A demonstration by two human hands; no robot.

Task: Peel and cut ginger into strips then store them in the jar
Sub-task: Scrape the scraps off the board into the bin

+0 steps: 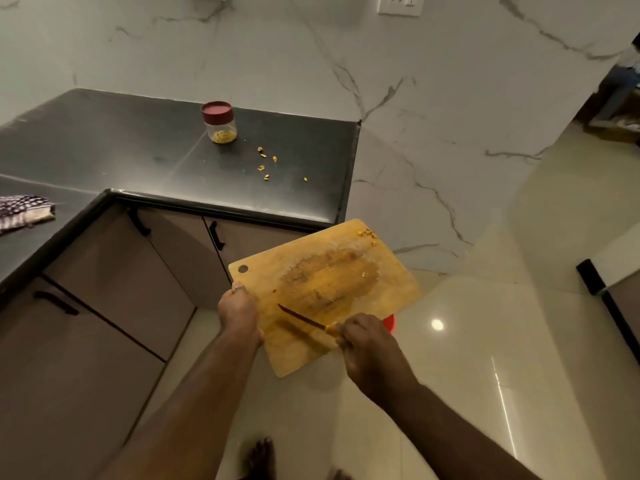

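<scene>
Marble walls are wrapping a dark worktop [104, 143], where the lidded jar [219, 122] is sitting with ginger strips inside and loose ginger bits [265, 162] just beside it. Out over the floor, the left hand [240, 311] is gripping the cutting board [325, 292] by its edge, fingers curled under. The right hand [367, 344] is clutching a knife [304, 318], its blade lying across the board.
</scene>
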